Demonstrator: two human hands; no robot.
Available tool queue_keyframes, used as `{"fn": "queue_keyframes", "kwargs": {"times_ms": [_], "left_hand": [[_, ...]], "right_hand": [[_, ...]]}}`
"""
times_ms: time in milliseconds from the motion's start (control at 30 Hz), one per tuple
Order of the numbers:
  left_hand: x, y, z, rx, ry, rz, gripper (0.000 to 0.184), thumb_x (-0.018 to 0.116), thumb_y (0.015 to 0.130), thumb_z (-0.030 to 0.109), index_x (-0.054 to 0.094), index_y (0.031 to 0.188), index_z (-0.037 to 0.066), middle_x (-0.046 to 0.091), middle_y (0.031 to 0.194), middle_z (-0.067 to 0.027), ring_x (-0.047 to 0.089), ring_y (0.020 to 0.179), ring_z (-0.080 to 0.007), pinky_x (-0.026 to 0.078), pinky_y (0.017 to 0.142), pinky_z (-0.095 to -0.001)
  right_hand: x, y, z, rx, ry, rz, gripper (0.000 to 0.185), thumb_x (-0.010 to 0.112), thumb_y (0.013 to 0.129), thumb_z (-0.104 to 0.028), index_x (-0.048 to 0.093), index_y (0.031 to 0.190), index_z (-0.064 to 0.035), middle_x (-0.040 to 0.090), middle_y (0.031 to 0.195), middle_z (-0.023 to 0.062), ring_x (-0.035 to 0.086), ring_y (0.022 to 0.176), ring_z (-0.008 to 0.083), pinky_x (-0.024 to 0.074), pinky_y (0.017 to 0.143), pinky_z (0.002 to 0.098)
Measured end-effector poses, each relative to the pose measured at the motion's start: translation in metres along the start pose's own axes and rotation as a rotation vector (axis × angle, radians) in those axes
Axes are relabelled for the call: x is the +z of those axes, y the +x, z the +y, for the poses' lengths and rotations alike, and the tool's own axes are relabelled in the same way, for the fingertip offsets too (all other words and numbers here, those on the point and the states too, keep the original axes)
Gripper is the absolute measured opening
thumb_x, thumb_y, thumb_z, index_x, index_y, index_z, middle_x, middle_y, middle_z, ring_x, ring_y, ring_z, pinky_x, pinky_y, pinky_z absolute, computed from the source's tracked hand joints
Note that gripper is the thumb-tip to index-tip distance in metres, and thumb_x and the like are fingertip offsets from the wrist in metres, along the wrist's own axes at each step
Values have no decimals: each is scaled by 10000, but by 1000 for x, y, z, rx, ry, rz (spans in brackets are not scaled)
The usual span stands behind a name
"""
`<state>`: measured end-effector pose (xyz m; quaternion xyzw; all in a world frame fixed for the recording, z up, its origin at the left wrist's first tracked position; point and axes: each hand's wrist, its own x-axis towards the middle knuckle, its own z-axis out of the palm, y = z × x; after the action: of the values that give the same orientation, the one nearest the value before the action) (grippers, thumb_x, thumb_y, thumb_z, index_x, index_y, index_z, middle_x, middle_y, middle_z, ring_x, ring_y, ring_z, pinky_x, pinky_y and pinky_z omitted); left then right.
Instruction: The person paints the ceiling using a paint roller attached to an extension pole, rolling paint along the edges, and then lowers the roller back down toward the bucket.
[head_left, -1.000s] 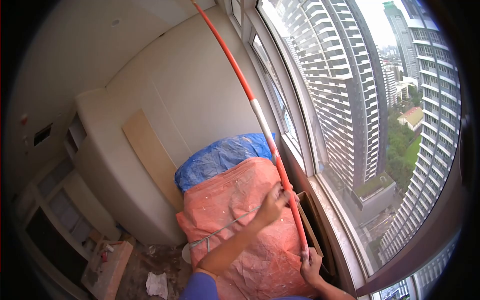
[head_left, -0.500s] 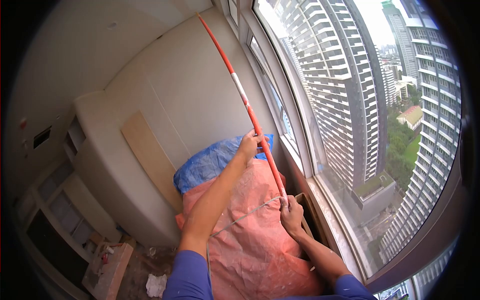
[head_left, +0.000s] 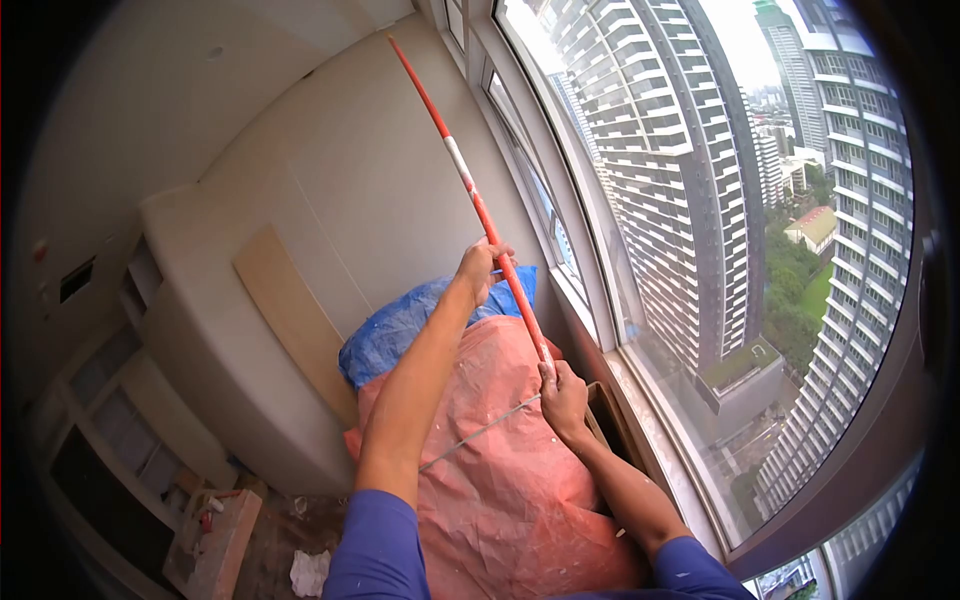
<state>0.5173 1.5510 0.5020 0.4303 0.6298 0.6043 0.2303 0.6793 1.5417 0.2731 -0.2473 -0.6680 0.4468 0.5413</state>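
A long red pole (head_left: 482, 214) with a white, paint-smeared band slants from the upper left down to the middle of the head view. My left hand (head_left: 480, 268) is wrapped round its middle part. Lower down, my right hand (head_left: 564, 397) grips the pole near its bottom end. A thin grey cord (head_left: 480, 436) runs from about my right hand down to the left across an orange tarp (head_left: 500, 485). Behind my left hand lies a blue tarp (head_left: 392, 330). The pole's upper tip reaches close to the wall's top edge.
Tall windows (head_left: 640, 300) line the right side, above a dusty sill (head_left: 660, 420). A wooden board (head_left: 290, 310) leans on the back wall (head_left: 350, 170). At lower left are a small worn bench (head_left: 225, 535) and crumpled white paper (head_left: 310, 572).
Both my hands and the pole have shifted slightly up and left in view. The whole scene has also slid a little left. My grip on the pole stays.
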Motion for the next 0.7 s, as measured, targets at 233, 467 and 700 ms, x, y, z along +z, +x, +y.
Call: {"fn": "queue_keyframes", "kwargs": {"times_ms": [233, 467, 700], "left_hand": [[-3, -6, -3, -1, 16, 1, 333, 546, 957, 191, 504, 1241, 23, 549, 1066, -89, 587, 973, -220, 496, 845, -404], [10, -33, 6, 80, -33, -3, 446, 582, 933, 186, 460, 1329, 22, 542, 1107, -89, 584, 1013, -231, 481, 892, -406], [26, -103, -35, 87, 9, -199, 434, 626, 872, 164, 477, 1261, 45, 543, 1129, -76, 564, 1069, -202, 463, 965, -385]], "right_hand": [[6, -4, 1, 26, 9, -26, 344, 592, 970, -332, 628, 843, -14, 595, 663, 257, 600, 626, 464, 419, 579, 546], [-4, -10, -4, -27, 24, -5, 335, 591, 974, -318, 619, 832, -16, 588, 631, 229, 585, 569, 434, 411, 546, 522], [-40, -87, 35, -35, 100, -53, 301, 552, 1003, -244, 605, 817, -13, 575, 570, 88, 584, 504, 202, 432, 494, 354]]}}
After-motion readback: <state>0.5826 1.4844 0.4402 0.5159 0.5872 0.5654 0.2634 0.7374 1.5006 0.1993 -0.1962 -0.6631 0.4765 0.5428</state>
